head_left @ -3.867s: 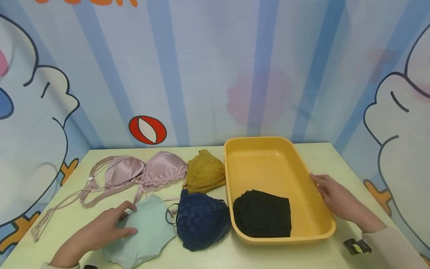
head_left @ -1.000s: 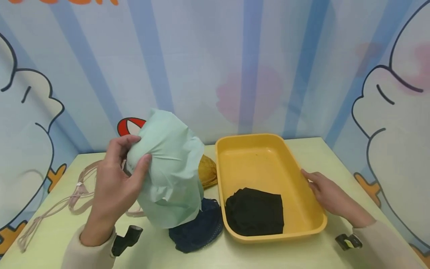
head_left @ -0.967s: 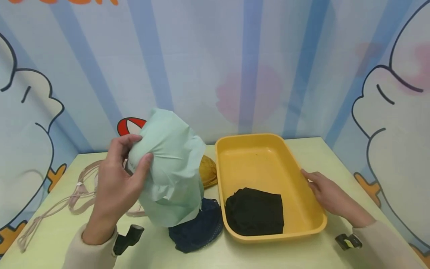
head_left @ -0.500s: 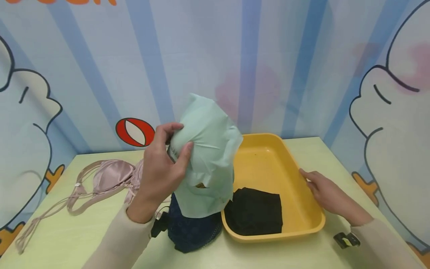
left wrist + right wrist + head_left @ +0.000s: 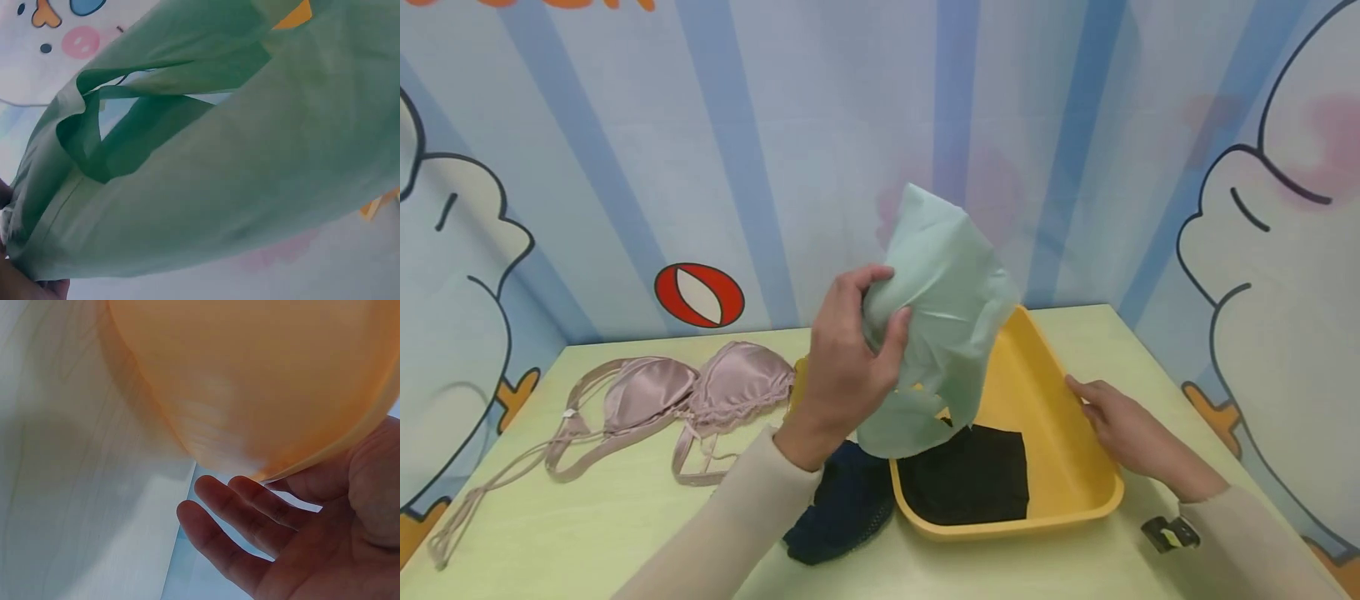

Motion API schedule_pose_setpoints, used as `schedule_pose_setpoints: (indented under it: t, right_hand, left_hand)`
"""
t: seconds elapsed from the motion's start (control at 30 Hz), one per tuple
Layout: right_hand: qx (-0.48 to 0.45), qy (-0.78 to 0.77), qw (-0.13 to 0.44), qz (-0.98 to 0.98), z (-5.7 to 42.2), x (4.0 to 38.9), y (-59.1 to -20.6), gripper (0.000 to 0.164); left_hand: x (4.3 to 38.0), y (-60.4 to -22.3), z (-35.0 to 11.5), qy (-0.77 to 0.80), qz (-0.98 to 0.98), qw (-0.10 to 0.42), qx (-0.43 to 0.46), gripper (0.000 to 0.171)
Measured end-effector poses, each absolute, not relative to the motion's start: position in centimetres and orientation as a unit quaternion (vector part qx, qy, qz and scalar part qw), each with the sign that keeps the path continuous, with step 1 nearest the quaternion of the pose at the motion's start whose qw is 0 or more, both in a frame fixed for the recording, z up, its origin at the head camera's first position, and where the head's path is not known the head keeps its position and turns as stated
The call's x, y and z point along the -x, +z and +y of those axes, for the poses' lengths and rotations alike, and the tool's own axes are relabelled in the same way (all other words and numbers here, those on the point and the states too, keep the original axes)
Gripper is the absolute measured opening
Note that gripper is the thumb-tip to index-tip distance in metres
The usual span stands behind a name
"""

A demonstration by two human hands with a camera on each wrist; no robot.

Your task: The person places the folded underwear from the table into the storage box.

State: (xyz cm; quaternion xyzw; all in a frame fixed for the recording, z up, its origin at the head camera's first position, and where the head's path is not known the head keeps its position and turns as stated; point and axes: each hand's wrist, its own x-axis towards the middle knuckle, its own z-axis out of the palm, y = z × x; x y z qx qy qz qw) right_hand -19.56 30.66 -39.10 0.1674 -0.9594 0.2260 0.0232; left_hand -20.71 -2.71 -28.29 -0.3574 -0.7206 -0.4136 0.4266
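My left hand (image 5: 850, 354) pinches a mint-green pair of underpants (image 5: 951, 287) between thumb and fingers, raised over the left side of a yellow plastic tray (image 5: 1063, 454). The fabric hangs loosely; in the left wrist view the underpants (image 5: 250, 181) fill most of the picture, a leg opening gaping. Folded black cloth (image 5: 981, 479) lies in the tray's front left corner, partly behind the mint fabric. At the tray's right rim, my right hand (image 5: 1123, 425) holds the edge. The right wrist view shows this hand (image 5: 281, 537) with its thumb and index finger at the rim, other fingers loosely bent.
Left of the tray lies a navy bra (image 5: 842, 508), partly covered by my left forearm. A mustard bra (image 5: 797, 379) is mostly hidden behind the left hand. A pink satin bra (image 5: 745, 379) with long straps spreads across the table's left. A printed cloth backdrop (image 5: 850, 125) rises behind.
My left hand picked the mint underpants up off the table, then carried them right, from above the bras to over the tray. My right hand has stayed at the tray's rim.
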Motion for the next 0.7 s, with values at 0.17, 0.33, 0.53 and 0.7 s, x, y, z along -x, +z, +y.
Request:
schedule_pose_setpoints:
  t: [0.17,0.33,0.53,0.7]
  right_hand:
    - [-0.171,0.221,0.029,-0.960,30.6,19.6,-39.1,0.042]
    - [-0.172,0.223,0.032,-0.959,30.7,19.7,-39.1,0.042]
    - [-0.173,0.230,0.034,-0.957,30.7,19.7,-39.2,0.042]
    - [-0.158,0.225,0.024,-0.961,30.6,19.6,-39.2,0.041]
  left_hand:
    - [20.6,-30.2,-1.1,-0.365,-0.758,0.396,0.368,0.035]
    - [20.3,-32.2,-0.2,-0.334,-0.797,0.346,0.366,0.033]
    - [19.5,-34.5,0.0,-0.298,-0.849,0.252,0.355,0.030]
    - [18.9,-35.9,0.1,-0.240,-0.901,0.156,0.325,0.032]
